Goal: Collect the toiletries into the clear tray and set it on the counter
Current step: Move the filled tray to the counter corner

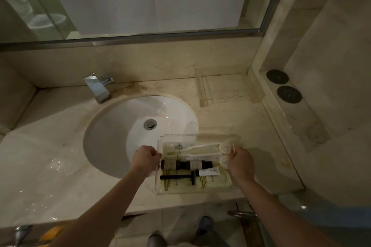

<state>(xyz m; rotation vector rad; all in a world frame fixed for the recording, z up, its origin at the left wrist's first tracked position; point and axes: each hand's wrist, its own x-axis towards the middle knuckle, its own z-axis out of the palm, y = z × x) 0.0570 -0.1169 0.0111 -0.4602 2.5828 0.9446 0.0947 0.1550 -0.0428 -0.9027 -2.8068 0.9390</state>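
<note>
The clear tray [197,137] is see-through with low walls. The left hand [146,159] has a tight grip on its left wall, and the right hand [240,161] pinches its right end. Between the two grips lie two dark bottles [185,165], a black razor [177,177], a white tube [208,172] and round white packs [225,147]. The tray sits low over the worktop [60,146], just right of the sink [120,126]; I cannot tell if it touches

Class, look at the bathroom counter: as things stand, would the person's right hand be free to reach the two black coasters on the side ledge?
Probably not yet. The right hand grips the clear tray at its right end while the left hand holds the other. The path to the black coasters looks unobstructed, but it must let go first.
</note>
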